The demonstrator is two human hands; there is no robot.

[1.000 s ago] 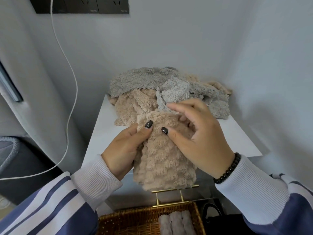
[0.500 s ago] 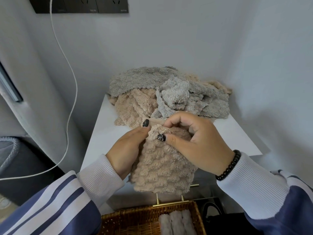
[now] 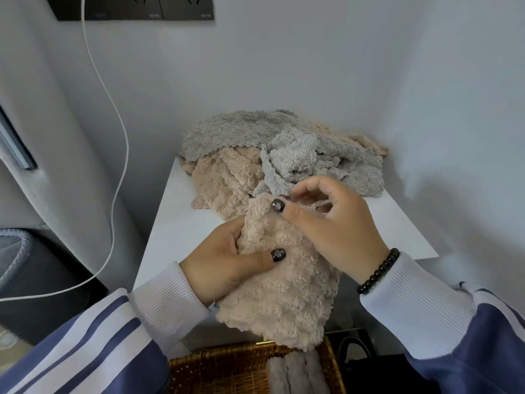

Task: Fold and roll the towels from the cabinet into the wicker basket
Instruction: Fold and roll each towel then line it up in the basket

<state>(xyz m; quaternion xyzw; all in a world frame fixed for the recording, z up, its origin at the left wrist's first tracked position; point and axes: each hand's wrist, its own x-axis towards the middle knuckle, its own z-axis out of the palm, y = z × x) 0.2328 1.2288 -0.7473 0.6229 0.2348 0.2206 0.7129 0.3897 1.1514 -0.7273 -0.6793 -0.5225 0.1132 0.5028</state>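
A fluffy beige towel (image 3: 284, 294) hangs in front of the white cabinet top (image 3: 176, 223), held by both hands. My left hand (image 3: 224, 265) grips its left side, thumb pressed across the front. My right hand (image 3: 332, 223) pinches its top edge with curled fingers. Behind them lies a heap of grey and beige towels (image 3: 255, 155). The wicker basket (image 3: 227, 368) stands below, at the bottom edge, with grey rolled towels (image 3: 298, 373) inside.
A white cable (image 3: 119, 155) hangs from a dark socket panel (image 3: 136, 7) on the wall at the upper left. A dark object (image 3: 377, 371) sits right of the basket. Walls close in behind and to the right.
My left thumb has slid down the towel's front. My right hand has shifted right along the top edge, and the towel hangs lower, nearer the basket.
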